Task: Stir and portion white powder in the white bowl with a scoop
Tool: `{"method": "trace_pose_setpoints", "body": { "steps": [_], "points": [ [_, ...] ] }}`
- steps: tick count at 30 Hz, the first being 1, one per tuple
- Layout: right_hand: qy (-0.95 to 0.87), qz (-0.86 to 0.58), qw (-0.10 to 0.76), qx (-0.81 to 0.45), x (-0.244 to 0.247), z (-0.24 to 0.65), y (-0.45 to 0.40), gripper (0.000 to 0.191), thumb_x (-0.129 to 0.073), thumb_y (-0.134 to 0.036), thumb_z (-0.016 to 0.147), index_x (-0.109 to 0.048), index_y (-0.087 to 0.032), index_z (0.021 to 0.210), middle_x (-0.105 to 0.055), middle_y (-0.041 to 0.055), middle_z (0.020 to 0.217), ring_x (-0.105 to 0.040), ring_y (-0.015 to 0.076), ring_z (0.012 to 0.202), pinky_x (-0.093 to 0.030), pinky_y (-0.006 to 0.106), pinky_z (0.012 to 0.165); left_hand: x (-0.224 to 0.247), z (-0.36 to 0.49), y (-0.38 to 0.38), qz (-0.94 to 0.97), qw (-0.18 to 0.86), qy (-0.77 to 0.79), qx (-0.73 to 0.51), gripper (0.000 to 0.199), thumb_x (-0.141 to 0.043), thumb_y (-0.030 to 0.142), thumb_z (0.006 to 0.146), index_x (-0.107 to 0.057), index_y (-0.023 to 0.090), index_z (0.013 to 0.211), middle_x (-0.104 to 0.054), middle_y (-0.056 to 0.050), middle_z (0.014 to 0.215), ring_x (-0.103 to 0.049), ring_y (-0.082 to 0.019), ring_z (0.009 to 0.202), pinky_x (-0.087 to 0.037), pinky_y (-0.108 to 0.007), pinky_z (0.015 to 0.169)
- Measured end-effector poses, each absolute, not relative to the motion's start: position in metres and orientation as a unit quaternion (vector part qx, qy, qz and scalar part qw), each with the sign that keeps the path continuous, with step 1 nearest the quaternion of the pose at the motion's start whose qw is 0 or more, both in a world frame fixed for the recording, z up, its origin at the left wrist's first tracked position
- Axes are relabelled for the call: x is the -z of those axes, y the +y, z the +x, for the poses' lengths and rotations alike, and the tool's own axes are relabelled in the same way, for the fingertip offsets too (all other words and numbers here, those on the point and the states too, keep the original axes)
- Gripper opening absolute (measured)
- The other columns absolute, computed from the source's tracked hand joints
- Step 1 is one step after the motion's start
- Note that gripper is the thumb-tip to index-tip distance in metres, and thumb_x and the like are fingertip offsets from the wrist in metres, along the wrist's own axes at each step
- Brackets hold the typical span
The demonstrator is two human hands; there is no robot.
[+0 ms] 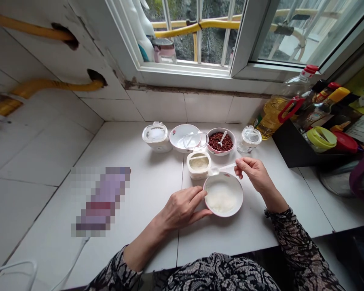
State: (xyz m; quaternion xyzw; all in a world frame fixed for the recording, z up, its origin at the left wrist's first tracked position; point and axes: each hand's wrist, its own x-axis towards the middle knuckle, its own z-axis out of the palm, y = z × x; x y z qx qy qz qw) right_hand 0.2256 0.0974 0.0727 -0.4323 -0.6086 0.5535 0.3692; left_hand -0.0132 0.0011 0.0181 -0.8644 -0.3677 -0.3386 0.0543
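Spoon [226, 167] level between tub [197, 175] and bowl [237, 190]

From my end, the right hand [251, 171] has the spoon's handle pinched narrowly between thumb and fingertips. The spoon's long axis runs nearly parallel to the back edge of the worktop [133, 250], its head pointing left, away from that grip, to the bowl's far rim just beside the tub. I can't tell whether the head touches either rim or carries anything.

The left hand [185, 206] holds the bowl's left side, fingers at the rim, thumb closer to the front edge; I judge it a steadying hold. The bowl sits nearer the front edge than the back, pale contents [221, 201] inside. The tub stands behind it and to the left; the spoon's head lies nearer the tub than either hand does.
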Motion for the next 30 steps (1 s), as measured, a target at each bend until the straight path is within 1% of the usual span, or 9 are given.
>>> {"method": "trace_pose_setpoints", "body": {
  "steps": [3,5,9,12,17,21,24,28,30],
  "points": [
    [-0.642,-0.429,0.421,-0.475,-0.072,0.213,0.09,0.041,-0.063,-0.056,0.086,-0.062,-0.018,0.07,-0.064,0.0013,0.064,-0.055,0.0116,0.053,-0.047,0.026,0.051,-0.018,-0.013,0.001,-0.864,0.052,-0.37,0.338,0.039,-0.042,0.047,0.102,-0.056,0.01,0.107,-0.069,-0.012,0.093,-0.069,-0.018,0.079,-0.057,-0.027,0.063],
    [-0.691,-0.433,0.439,-0.377,-0.069,0.206,0.087,0.035,-0.057,-0.049,0.092,-0.063,-0.019,0.074,-0.066,0.0023,0.068,-0.058,0.0135,0.057,-0.049,0.028,0.057,-0.017,-0.013,0.001,-0.863,0.044,-0.367,0.344,0.04,-0.043,0.048,0.102,-0.056,0.01,0.108,-0.069,-0.012,0.093,-0.069,-0.018,0.078,-0.057,-0.028,0.064],
    [-0.828,-0.348,0.419,-0.132,-0.06,0.202,0.088,0.023,-0.054,-0.03,0.096,-0.064,-0.021,0.078,-0.07,0.0036,0.072,-0.063,0.0163,0.067,-0.049,0.036,0.079,-0.017,-0.013,0.001,-0.863,0.028,-0.367,0.346,0.04,-0.042,0.048,0.102,-0.056,0.011,0.108,-0.069,-0.012,0.093,-0.068,-0.018,0.077,-0.057,-0.028,0.063],
    [-0.865,-0.294,0.405,-0.048,-0.057,0.204,0.09,0.014,-0.054,-0.022,0.095,-0.065,-0.021,0.085,-0.073,0.0037,0.077,-0.064,0.0158,0.067,-0.047,0.039,0.087,-0.017,-0.013,0.001,-0.864,0.029,-0.368,0.343,0.041,-0.042,0.049,0.102,-0.055,0.011,0.108,-0.069,-0.012,0.093,-0.069,-0.018,0.077,-0.057,-0.028,0.063],
    [-0.836,-0.323,0.434,-0.093,-0.064,0.211,0.084,0.016,-0.053,-0.022,0.094,-0.063,-0.022,0.081,-0.071,0.0026,0.072,-0.062,0.0171,0.063,-0.048,0.041,0.084,-0.017,-0.013,0.0,-0.863,0.03,-0.369,0.343,0.042,-0.043,0.049,0.102,-0.056,0.01,0.11,-0.069,-0.012,0.093,-0.069,-0.019,0.079,-0.058,-0.028,0.065],
    [-0.803,-0.352,0.434,-0.207,-0.072,0.225,0.082,0.026,-0.048,-0.026,0.096,-0.058,-0.022,0.072,-0.063,0.0025,0.065,-0.059,0.0182,0.068,-0.049,0.034,0.07,-0.018,-0.013,0.001,-0.865,0.034,-0.367,0.341,0.039,-0.045,0.046,0.101,-0.056,0.009,0.109,-0.069,-0.013,0.093,-0.069,-0.019,0.08,-0.059,-0.029,0.064],
    [-0.837,-0.336,0.379,-0.208,-0.075,0.233,0.085,0.027,-0.049,-0.024,0.095,-0.055,-0.021,0.069,-0.058,0.0013,0.062,-0.054,0.0165,0.065,-0.046,0.032,0.068,-0.018,-0.014,0.001,-0.865,0.032,-0.365,0.343,0.039,-0.046,0.047,0.101,-0.056,0.009,0.108,-0.069,-0.013,0.092,-0.068,-0.019,0.077,-0.058,-0.029,0.062],
    [-0.9,-0.293,0.28,-0.163,-0.073,0.234,0.088,0.029,-0.048,-0.02,0.093,-0.051,-0.021,0.065,-0.052,-0.0027,0.057,-0.042,0.013,0.056,-0.042,0.035,0.078,-0.016,-0.015,0.0,-0.866,0.018,-0.369,0.337,0.039,-0.052,0.047,0.098,-0.055,0.011,0.112,-0.069,-0.012,0.094,-0.069,-0.019,0.08,-0.058,-0.029,0.065],
    [-0.907,-0.292,0.257,-0.161,-0.071,0.233,0.088,0.031,-0.048,-0.02,0.093,-0.049,-0.021,0.061,-0.049,-0.0039,0.054,-0.039,0.0126,0.055,-0.04,0.035,0.081,-0.015,-0.015,0.0,-0.867,0.015,-0.369,0.335,0.038,-0.052,0.047,0.098,-0.055,0.011,0.112,-0.069,-0.012,0.094,-0.069,-0.019,0.08,-0.058,-0.028,0.066]
  ]
}}
